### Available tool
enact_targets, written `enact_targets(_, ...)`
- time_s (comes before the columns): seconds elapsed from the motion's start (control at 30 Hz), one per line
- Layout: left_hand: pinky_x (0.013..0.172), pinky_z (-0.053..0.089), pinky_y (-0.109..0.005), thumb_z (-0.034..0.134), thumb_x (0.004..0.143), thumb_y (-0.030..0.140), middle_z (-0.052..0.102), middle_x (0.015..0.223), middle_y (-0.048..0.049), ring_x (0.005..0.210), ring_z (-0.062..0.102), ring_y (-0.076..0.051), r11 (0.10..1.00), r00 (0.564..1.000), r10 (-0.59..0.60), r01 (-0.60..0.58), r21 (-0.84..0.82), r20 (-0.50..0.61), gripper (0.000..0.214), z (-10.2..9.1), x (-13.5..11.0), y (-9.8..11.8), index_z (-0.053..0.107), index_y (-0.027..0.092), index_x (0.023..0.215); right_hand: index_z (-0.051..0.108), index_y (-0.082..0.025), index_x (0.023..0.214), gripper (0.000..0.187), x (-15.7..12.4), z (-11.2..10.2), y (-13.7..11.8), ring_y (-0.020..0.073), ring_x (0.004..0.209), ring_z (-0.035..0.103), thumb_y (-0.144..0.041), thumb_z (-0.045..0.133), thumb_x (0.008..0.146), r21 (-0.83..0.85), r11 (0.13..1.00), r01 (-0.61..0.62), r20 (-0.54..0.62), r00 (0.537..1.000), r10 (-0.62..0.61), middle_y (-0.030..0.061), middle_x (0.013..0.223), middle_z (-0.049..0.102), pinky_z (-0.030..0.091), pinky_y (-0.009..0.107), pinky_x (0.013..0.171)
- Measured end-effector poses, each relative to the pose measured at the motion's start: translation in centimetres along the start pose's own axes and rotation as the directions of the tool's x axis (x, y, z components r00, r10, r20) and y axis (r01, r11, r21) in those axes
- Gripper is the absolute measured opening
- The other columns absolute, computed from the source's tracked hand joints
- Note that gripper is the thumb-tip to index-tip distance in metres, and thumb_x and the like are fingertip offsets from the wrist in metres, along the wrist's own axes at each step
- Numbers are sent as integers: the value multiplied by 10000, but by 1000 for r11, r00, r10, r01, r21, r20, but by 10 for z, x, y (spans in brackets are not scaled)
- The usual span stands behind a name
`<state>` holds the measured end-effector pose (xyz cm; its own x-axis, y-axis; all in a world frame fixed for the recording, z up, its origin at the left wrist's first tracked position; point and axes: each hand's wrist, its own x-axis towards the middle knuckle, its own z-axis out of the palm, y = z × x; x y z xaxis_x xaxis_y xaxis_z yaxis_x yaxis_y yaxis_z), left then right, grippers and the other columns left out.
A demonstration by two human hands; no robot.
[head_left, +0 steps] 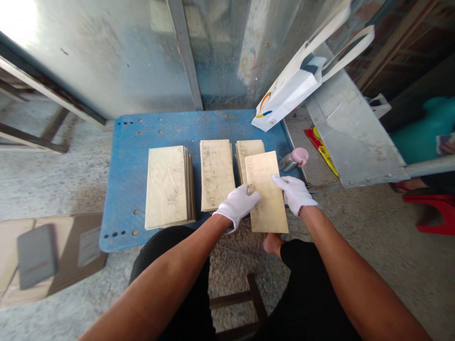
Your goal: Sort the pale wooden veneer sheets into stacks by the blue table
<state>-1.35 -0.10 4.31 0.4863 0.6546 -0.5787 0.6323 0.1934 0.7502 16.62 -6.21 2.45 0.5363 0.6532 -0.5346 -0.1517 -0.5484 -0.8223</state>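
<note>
Board (268, 208) just right of the frame's centre, long axis nearly top to bottom, right hand (294, 193) clamped on its right edge; left hand (237, 206) at the left edge, firmness of grip impossible to tell. Partly hidden behind, right stack (250, 148); farther left, middle stack (216, 175) and left stack (166, 187) on blue tabletop (124, 189). Near the right hand, flask (294, 159); upper right, bag (291, 94).
</note>
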Motion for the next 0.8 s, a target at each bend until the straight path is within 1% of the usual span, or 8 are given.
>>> enact_targets(0.1, 757, 504, -331, 560, 861, 344, 751, 957, -106, 848, 679, -223, 999, 997, -7, 3, -41, -82, 272, -4, 5, -3, 689, 166, 1022, 645, -195, 735, 552, -3, -3, -1, 130, 545, 532, -612, 890, 469, 61, 998, 2, 69, 998, -6, -40, 607, 606, 467, 275, 555)
enact_targets(0.2, 804, 515, -317, 595, 863, 361, 747, 1040, -104, 909, 680, -204, 964, 988, 16, -55, -259, -152, 321, -14, 7, 0, 673, 162, 1102, 621, -205, 721, 516, -12, -3, -5, 134, 607, 575, -570, 907, 494, 143, 990, 8, 163, 986, -32, -34, 654, 626, 496, 273, 626)
enact_targets(0.3, 844, 527, -305, 631, 863, 353, 725, 1162, -119, 969, 680, -192, 836, 989, 71, -130, -534, -130, 376, -26, 5, 7, 654, 142, 1174, 617, -209, 729, 478, -21, -4, -11, 136, 688, 623, -529, 913, 532, 190, 982, -6, 260, 964, -45, -21, 731, 669, 520, 275, 722)
enact_targets(0.4, 824, 539, -302, 665, 839, 296, 746, 1095, -118, 874, 690, -171, 713, 994, 79, -105, -693, -69, 331, -36, 0, 12, 690, 120, 1118, 624, -209, 736, 458, -27, -6, -14, 137, 736, 646, -523, 906, 559, 164, 986, -8, 342, 938, -50, -14, 785, 694, 529, 273, 769)
enact_targets(0.47, 787, 545, -305, 694, 811, 269, 764, 1007, -107, 805, 687, -165, 696, 995, 87, -92, -712, -44, 286, -39, -5, 13, 723, 118, 1052, 638, -209, 761, 444, -29, -9, -14, 154, 766, 663, -531, 890, 589, 104, 995, -4, 389, 920, -37, -1, 822, 709, 542, 287, 772)
enact_targets(0.53, 762, 549, -312, 734, 777, 263, 772, 961, -96, 798, 687, -176, 727, 993, 107, -105, -679, -40, 252, -39, -10, 13, 745, 124, 987, 671, -205, 847, 435, -30, -12, -16, 182, 826, 685, -531, 866, 636, 34, 999, 10, 418, 908, -23, 27, 898, 731, 557, 318, 806)
enact_targets(0.7, 759, 556, -322, 750, 736, 225, 781, 900, -61, 783, 690, -175, 813, 993, 120, -110, -571, -19, 189, -29, -23, 9, 756, 137, 903, 683, -193, 1097, 534, -36, -14, -24, 225, 1015, 693, -501, 843, 692, -72, 987, 141, 299, 948, -113, 88, 1139, 729, 553, 383, 938)
enact_targets(0.8, 712, 547, -311, 720, 739, 218, 769, 818, -31, 699, 669, -155, 878, 993, 113, -86, -471, 29, 150, -23, -27, 4, 755, 145, 865, 643, -203, 1244, 645, -37, -16, -23, 239, 1078, 682, -448, 858, 687, -88, 976, 197, 286, 944, -165, 84, 1198, 716, 544, 419, 991)
